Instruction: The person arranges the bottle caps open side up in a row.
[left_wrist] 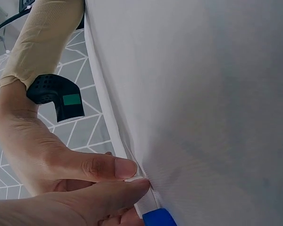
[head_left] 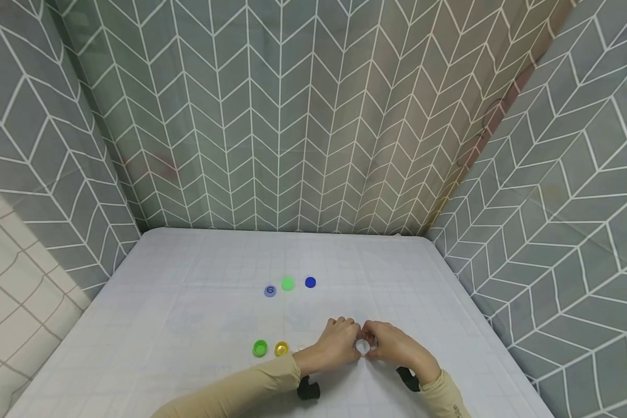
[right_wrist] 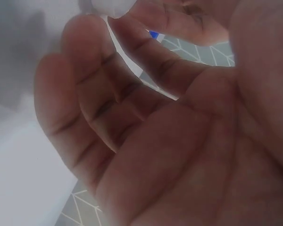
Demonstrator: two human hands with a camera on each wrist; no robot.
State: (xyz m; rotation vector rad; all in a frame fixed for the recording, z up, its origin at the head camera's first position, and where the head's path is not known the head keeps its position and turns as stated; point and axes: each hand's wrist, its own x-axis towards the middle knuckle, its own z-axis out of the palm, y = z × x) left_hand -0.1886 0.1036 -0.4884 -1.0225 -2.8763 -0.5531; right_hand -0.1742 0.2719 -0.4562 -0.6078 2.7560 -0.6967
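Close together over the near part of the white table, my left hand (head_left: 335,342) and right hand (head_left: 397,348) both pinch a small whitish, see-through cup (head_left: 363,347) between them. In the left wrist view, the two thumbs meet at a white edge (left_wrist: 135,179). The right wrist view shows the cup's pale underside (right_wrist: 112,6) at the top, by the fingertips, while the other fingers (right_wrist: 59,99) of my right hand stay loosely bent. To the left of the hands lie a green cap (head_left: 260,348) and a yellow cap (head_left: 281,348), hollow sides up.
Farther back on the table (head_left: 198,273) lie a pale blue disc (head_left: 270,291) with a dark swirl, a light green disc (head_left: 287,283) and a dark blue disc (head_left: 310,282). Patterned curtains (head_left: 292,116) enclose the far edge and sides. Black wrist cameras (head_left: 308,389) sit under the wrists.
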